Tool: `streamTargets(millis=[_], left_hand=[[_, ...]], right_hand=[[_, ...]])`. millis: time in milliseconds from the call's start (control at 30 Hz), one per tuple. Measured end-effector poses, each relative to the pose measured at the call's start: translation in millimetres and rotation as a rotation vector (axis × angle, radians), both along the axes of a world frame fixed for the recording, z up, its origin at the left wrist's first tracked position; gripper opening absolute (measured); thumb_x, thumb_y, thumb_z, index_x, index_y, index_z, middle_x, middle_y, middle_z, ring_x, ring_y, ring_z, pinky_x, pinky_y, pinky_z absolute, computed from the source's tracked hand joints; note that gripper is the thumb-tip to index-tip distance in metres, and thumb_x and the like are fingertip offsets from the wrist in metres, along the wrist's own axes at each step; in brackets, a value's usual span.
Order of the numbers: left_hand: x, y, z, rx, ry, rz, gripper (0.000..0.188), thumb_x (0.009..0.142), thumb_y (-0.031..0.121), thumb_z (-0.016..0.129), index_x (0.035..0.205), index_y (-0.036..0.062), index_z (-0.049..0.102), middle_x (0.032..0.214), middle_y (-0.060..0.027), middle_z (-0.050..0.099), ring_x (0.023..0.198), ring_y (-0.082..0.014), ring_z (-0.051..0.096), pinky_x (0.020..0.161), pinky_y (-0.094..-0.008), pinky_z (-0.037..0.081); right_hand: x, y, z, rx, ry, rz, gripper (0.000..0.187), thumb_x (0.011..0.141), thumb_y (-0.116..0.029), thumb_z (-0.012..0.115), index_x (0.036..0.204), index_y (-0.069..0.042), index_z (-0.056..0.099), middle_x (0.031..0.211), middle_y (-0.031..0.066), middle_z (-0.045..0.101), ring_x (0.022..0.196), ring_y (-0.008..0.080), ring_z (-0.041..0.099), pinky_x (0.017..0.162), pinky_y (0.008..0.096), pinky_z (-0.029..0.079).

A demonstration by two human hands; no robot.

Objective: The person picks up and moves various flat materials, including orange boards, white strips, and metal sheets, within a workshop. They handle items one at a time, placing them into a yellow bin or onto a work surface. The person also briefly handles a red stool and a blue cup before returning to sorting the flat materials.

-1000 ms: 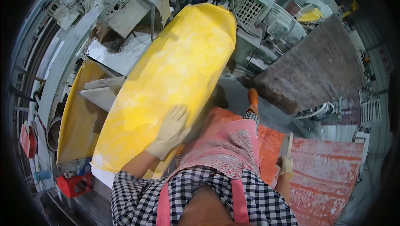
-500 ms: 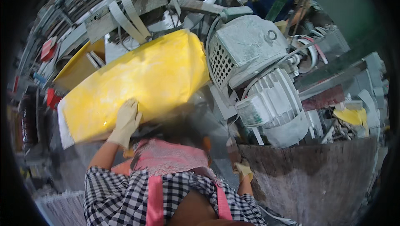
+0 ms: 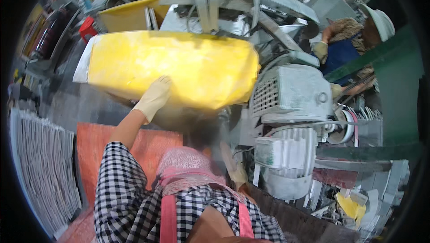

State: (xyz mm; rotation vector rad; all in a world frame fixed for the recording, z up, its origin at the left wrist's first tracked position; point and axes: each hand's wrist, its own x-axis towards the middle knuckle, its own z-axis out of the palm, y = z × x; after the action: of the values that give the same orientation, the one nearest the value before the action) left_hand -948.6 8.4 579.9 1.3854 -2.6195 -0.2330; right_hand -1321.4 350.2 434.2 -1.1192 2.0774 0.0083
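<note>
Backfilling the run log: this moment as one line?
left hand: gloved, on yellow cover | right hand: gloved, holding flat piece, blurred | grey perforated housing: by cover's right end | co-worker: upper right

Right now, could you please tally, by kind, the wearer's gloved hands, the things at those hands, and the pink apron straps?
Gloved hands: 2 (left hand, right hand)
Long yellow cover under the left hand: 1
Blurred flat piece in the right hand: 1
Pink straps: 2
Total: 6
</note>
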Motion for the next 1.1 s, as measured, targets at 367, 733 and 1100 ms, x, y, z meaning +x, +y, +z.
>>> streamTargets(millis=[367, 733, 1100], left_hand=[[29, 284, -82, -0.064, 0.366, 0.468, 0.041, 0.094, 0.017, 0.055, 0.129, -0.0036, 0.061, 0.135, -0.0235, 0.059, 0.133, -0.0408, 0.049, 0.117, -0.0492, 0.033], [119, 717, -252, 0.617, 1.259, 1.684, 0.027, 0.094, 0.024, 0.052, 0.078, 0.0036, 0.059, 0.066, -0.0018, 0.047, 0.061, -0.0126, 0.041, 0.056, -0.036, 0.034], [118, 730, -244, 0.538, 1.131, 1.274, 0.035, 0.102, 0.028, 0.051, 0.072, 0.009, 0.051, 0.068, 0.0041, 0.043, 0.068, -0.0104, 0.044, 0.063, -0.0307, 0.038]], right_hand=[[40, -56, 10, -0.08, -0.351, 0.286, 0.057, 0.086, -0.054, 0.065, 0.092, 0.002, 0.071, 0.068, 0.0107, 0.064, 0.064, 0.0225, 0.065, 0.057, 0.0389, 0.048], [40, 86, 41, -0.153, -0.507, -0.232, 0.033, 0.086, -0.024, 0.07, 0.103, 0.002, 0.059, 0.082, 0.0087, 0.061, 0.061, 0.0186, 0.059, 0.05, 0.0323, 0.046], [29, 87, 47, -0.211, -0.383, -0.052, 0.041, 0.088, -0.027, 0.068, 0.113, 0.004, 0.06, 0.09, 0.0103, 0.064, 0.071, 0.0175, 0.06, 0.06, 0.0339, 0.048]])
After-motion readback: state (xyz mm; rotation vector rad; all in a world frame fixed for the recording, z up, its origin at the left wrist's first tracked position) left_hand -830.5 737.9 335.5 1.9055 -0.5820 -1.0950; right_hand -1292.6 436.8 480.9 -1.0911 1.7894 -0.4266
